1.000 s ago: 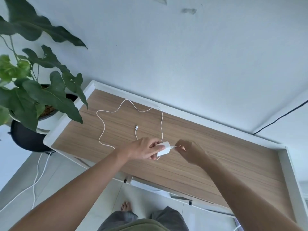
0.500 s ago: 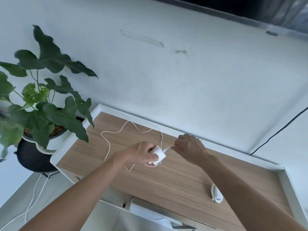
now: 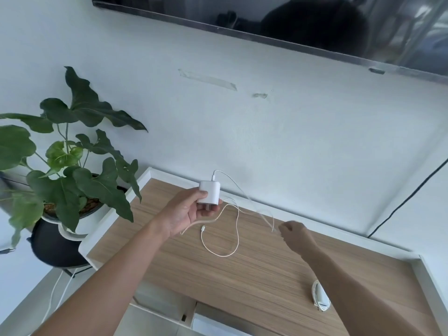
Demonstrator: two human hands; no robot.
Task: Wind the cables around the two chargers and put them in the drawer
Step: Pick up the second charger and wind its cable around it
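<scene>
The left hand point(image 3: 191, 210) holds a white charger point(image 3: 210, 192) up off the wooden tabletop point(image 3: 254, 270), thumb along its near face and fingers curled beneath, so the block stands roughly upright with the cable plug leaving its top end. From that plug the white cable point(image 3: 236, 235) arcs to the right and downward toward the right hand point(image 3: 292, 232), which is closed in a pinch around a blurred stretch of it; the exact finger contact is too smeared to make out. The rest of the cable trails back across the tabletop in a loose loop, and its free connector point(image 3: 203, 228) lies just below the left hand, nearer to that hand than to the right. The relation that matters for winding is this: the charger sits up and to the left of the right hand, its long axis running near-vertical, while the held stretch of cable runs slantwise between the two hands. My judgement is that the right hand would need to carry the cable crosswise over the block's short sides rather than along its length. A second charger point(image 3: 321, 299), its cable apparently already wrapped, rests on the tabletop beside the right forearm, partly hidden by it. The drawer point(image 3: 213, 323) shows at the tabletop's near edge, seemingly part open.
</scene>
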